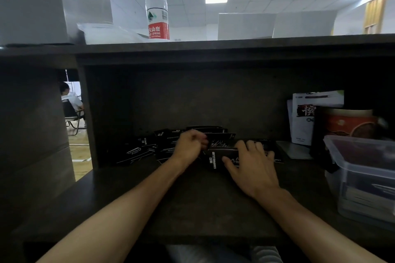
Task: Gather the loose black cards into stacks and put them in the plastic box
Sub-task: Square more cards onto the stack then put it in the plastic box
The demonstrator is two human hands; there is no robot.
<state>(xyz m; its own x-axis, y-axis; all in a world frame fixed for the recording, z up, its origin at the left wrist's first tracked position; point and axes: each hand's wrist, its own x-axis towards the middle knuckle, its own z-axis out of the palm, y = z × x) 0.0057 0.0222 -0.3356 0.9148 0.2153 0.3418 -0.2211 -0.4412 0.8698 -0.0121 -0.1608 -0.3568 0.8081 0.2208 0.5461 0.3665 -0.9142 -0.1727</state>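
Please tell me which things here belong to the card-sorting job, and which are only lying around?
Belong to the job:
- loose cards
- stack under the right hand
- left hand
- plastic box

Just lying about:
- water bottle on the upper shelf
- white pouch
- red tin
- grey plate

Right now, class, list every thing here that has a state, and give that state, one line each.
Water bottle: upright, red cap on.
Plastic box: open, no lid on it, stacks inside.
Loose black cards: scattered on the desk.
Card stack: under the right hand.
Left hand: fingers curled.
Right hand: flat, pressing the stack.
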